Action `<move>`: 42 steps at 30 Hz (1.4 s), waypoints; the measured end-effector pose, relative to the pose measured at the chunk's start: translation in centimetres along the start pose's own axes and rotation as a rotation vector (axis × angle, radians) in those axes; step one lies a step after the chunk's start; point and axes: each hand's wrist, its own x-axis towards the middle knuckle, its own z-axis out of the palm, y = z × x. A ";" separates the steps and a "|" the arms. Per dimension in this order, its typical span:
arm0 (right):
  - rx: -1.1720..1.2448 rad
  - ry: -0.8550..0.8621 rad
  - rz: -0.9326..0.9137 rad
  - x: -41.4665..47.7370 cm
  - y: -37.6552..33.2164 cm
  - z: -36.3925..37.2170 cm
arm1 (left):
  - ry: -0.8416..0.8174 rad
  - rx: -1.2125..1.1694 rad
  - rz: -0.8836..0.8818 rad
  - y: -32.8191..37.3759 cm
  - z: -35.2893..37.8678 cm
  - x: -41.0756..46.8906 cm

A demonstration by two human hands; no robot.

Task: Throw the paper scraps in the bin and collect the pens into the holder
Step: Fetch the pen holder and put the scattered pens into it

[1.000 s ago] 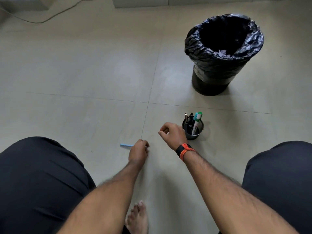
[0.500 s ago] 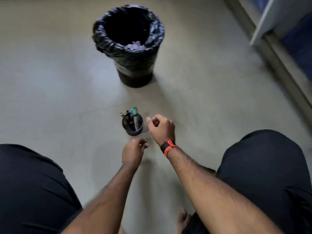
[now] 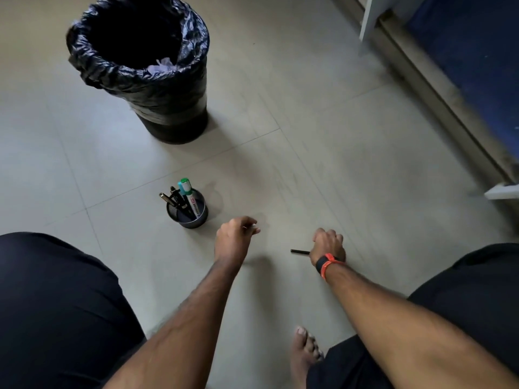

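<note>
A black-lined bin stands at the back left with white paper scraps inside. The small dark pen holder sits on the floor in front of it, holding a green-capped marker and black pens. My left hand hovers just right of the holder with curled fingers, and a thin pale tip shows pinched at its fingertips. Further right, my right hand, wearing an orange wristband, grips a black pen low at the floor.
I squat on pale floor tiles, dark-clad knees at both lower corners and a bare foot between them. A low ledge with a blue surface behind it and white frame parts runs along the right.
The view swung right. My left hand lifted from the blue pen's spot on the floor and passed the holder. My right hand moved right and down and took hold of a black pen.
</note>
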 end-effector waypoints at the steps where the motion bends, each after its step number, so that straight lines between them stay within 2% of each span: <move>1: 0.000 -0.004 0.037 0.2 0.4 0.1 | -0.002 -0.009 0.006 0.2 0.0 0.1; 6: -0.067 -0.043 0.184 0.8 2.8 0.7 | 0.035 -0.031 0.020 0.5 -0.6 0.0; 11: -0.034 -0.024 0.127 1.1 1.0 0.5 | 0.072 -0.063 0.055 0.5 -1.4 -0.3; 13: 0.069 -0.026 0.072 1.1 -0.9 -0.4 | 0.108 -0.068 0.077 1.2 -2.5 -0.2; 18: 0.537 -0.004 -0.069 0.4 -8.5 -4.4 | 0.289 -0.113 0.192 3.3 -6.7 0.7; 24: 0.934 0.142 -0.200 -1.9 -15.9 -9.6 | 0.592 -0.290 0.121 3.3 -12.1 0.1; 26: 0.990 0.177 -0.264 -3.0 -16.9 -10.1 | 0.685 -0.321 0.099 2.4 -13.6 -0.5; 31: 0.904 0.126 -0.612 -5.7 -20.0 -11.4 | 0.855 -0.391 0.029 0.8 -16.3 -1.5; 35: 0.644 0.079 -0.824 -7.3 -22.6 -10.1 | 0.833 -0.338 0.027 0.2 -15.7 -1.4; 38: 0.513 0.076 -0.838 -7.8 -23.2 -8.4 | 0.759 -0.271 -0.014 -0.7 -14.4 -1.2; 42: 0.439 0.080 -0.771 -7.9 -23.5 -6.7 | 0.694 -0.206 -0.082 -2.2 -13.6 -0.5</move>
